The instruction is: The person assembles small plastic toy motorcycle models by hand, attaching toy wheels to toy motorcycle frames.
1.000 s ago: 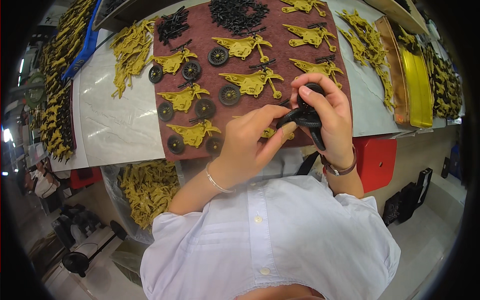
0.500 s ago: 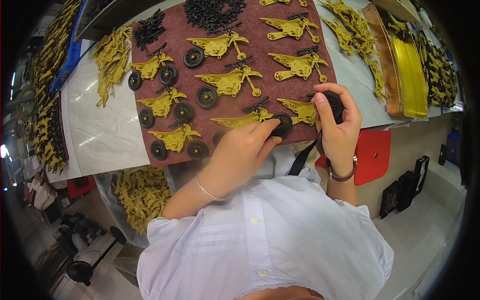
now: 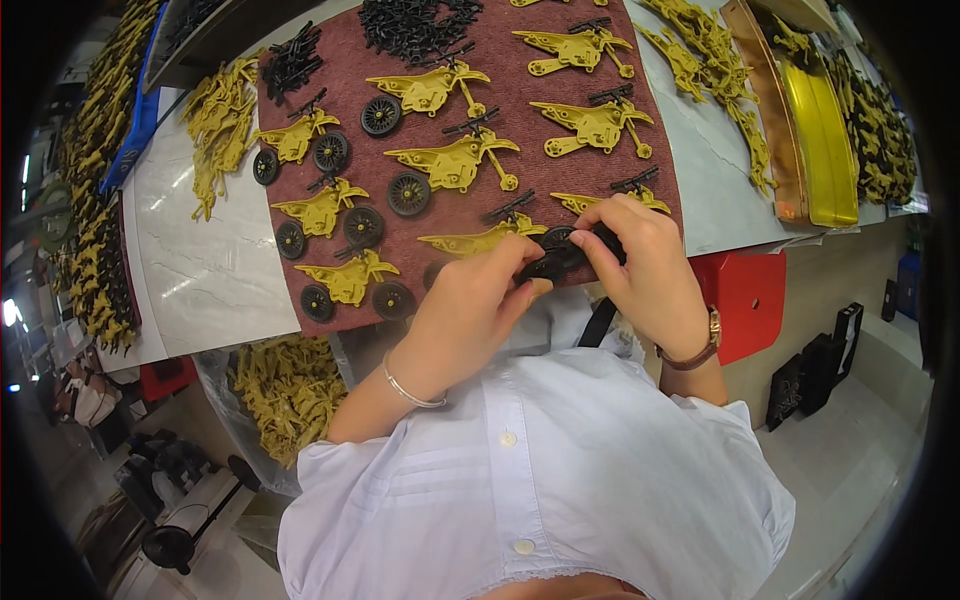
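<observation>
Over the front of the maroon cloth (image 3: 355, 150), my two hands meet around several black toy wheels (image 3: 562, 250). The fingers of my left hand (image 3: 468, 305) pinch a wheel at its edge. My right hand (image 3: 645, 272) is closed on wheels too, its thumb pressed against them; its fingers hide how many. Just behind my left fingers lies a yellow toy motorcycle body (image 3: 470, 241) with black handlebars. Another yellow motorcycle body (image 3: 575, 202) is partly covered by my right hand. Rows of similar bodies lie beyond, some with one wheel (image 3: 409, 193), some with two.
Black small parts (image 3: 420, 28) are heaped at the cloth's far edge. Yellow pieces lie in piles at left (image 3: 220, 120) and right (image 3: 705, 75). A yellow-lined tray (image 3: 820, 150) stands far right; a red stool (image 3: 745, 305) and a bag of yellow parts (image 3: 290, 395) are below the table edge.
My right hand has moved left and nearer to me, bringing its wheels against those at my left hand. The body it covered shows more now. My left hand has shifted slightly.
</observation>
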The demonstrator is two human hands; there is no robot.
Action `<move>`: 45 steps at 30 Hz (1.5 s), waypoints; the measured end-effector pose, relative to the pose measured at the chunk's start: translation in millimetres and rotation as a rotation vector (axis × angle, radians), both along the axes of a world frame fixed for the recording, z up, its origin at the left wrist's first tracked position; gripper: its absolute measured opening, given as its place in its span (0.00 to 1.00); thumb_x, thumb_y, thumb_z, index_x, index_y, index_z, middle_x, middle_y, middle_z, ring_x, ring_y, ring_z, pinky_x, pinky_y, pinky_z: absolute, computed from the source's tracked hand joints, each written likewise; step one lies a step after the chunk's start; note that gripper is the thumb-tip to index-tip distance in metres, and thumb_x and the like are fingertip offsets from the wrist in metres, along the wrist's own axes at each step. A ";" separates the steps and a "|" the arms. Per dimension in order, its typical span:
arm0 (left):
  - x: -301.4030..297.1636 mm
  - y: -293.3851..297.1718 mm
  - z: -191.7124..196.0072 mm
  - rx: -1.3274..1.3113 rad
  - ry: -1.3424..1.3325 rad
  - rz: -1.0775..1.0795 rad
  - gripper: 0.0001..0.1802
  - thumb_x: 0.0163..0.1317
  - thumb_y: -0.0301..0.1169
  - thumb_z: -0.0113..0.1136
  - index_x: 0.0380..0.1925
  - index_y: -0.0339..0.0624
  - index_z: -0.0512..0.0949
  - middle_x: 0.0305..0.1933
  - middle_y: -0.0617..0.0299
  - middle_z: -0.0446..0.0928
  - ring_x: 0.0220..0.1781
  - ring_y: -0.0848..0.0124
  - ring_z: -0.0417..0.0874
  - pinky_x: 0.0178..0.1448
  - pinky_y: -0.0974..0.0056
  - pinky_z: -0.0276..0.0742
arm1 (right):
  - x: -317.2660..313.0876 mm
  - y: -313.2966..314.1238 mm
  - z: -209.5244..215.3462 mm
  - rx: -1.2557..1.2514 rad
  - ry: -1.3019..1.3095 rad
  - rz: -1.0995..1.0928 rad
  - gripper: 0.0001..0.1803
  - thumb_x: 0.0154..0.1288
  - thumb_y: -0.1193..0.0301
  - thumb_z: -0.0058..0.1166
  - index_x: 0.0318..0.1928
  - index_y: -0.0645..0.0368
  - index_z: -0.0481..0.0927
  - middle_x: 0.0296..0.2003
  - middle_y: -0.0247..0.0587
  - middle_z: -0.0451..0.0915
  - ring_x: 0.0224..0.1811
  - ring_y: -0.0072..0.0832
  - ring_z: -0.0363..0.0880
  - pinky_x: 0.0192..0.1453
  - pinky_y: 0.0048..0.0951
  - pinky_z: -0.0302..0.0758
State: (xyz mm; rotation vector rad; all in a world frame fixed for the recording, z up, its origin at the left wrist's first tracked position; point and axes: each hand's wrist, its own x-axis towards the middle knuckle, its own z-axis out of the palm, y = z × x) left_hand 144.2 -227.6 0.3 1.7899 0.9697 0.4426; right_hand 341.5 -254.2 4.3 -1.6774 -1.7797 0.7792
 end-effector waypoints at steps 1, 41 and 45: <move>-0.3 0.2 -1.5 0.032 0.004 -0.003 0.15 0.57 0.26 0.64 0.43 0.38 0.72 0.34 0.51 0.80 0.33 0.54 0.82 0.35 0.58 0.75 | 2.7 0.9 2.7 0.001 0.013 0.003 0.05 0.57 0.77 0.56 0.34 0.66 0.76 0.29 0.49 0.76 0.32 0.46 0.76 0.36 0.40 0.71; 0.3 1.1 -12.5 0.405 -0.057 0.069 0.21 0.44 0.25 0.73 0.41 0.40 0.80 0.43 0.60 0.76 0.29 0.73 0.78 0.34 0.68 0.74 | 45.1 -19.7 1.0 0.031 -0.113 -0.247 0.09 0.54 0.78 0.62 0.36 0.66 0.77 0.28 0.43 0.77 0.26 0.31 0.75 0.31 0.27 0.71; -21.5 14.6 3.4 0.521 0.204 -0.003 0.33 0.36 0.29 0.76 0.48 0.42 0.78 0.51 0.58 0.74 0.50 0.60 0.75 0.53 0.59 0.70 | 58.1 -24.1 14.4 -0.078 0.216 -0.465 0.08 0.63 0.74 0.58 0.40 0.65 0.79 0.27 0.30 0.75 0.28 0.17 0.71 0.32 0.21 0.70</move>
